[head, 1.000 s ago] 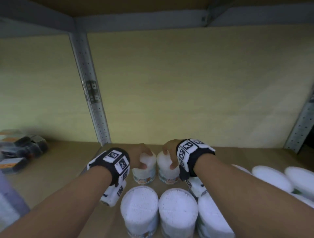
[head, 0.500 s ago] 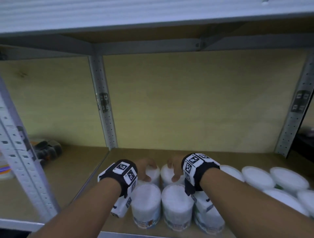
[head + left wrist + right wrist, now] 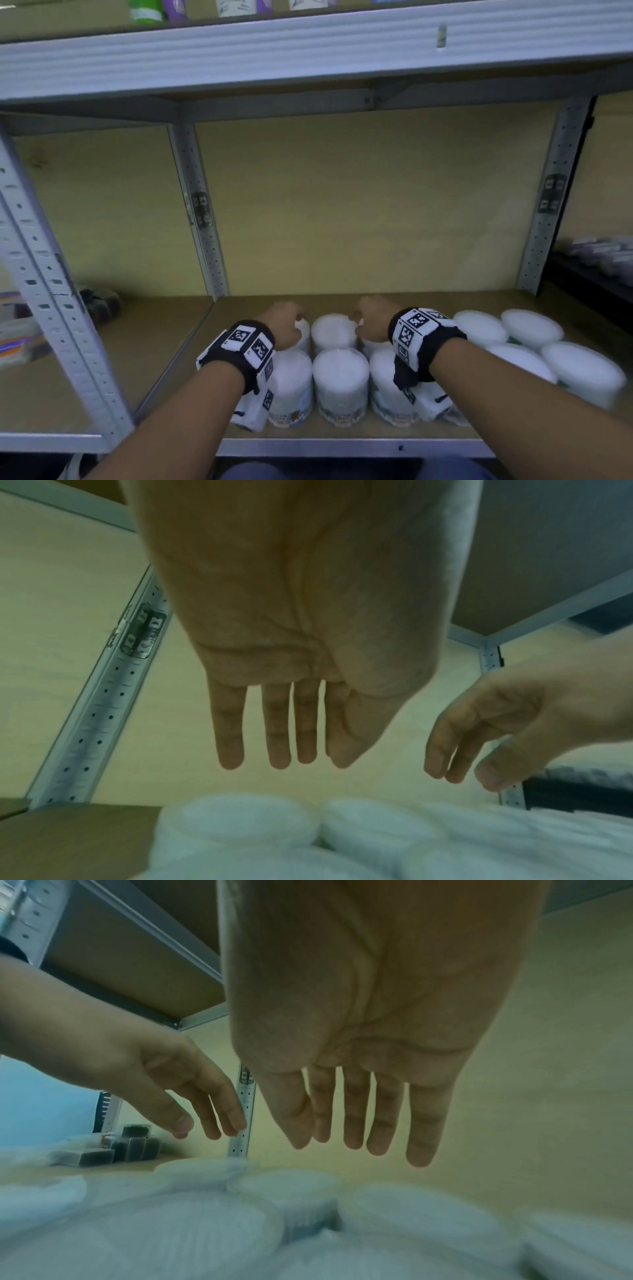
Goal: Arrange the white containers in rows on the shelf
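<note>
Several white round containers stand upright in two rows near the front of the wooden shelf (image 3: 239, 308). The back-row middle container (image 3: 334, 330) shows between my hands, and the front-row middle one (image 3: 340, 380) stands just before it. My left hand (image 3: 284, 323) hovers above the back-left container with fingers straight and apart from it (image 3: 281, 750). My right hand (image 3: 371, 322) hovers above the back-right container, fingers straight and holding nothing (image 3: 356, 1131). More containers (image 3: 534, 329) lie loosely grouped to the right.
A perforated metal upright (image 3: 202, 219) stands at the back left of the bay, another (image 3: 551, 192) at the back right. Dark small boxes (image 3: 101, 303) sit in the neighbouring bay on the left. The upper shelf's edge (image 3: 308, 58) hangs overhead.
Both hands have let go of the back-row containers and lifted off them. My head has pulled back, so the shelf front and the upper shelf now show.
</note>
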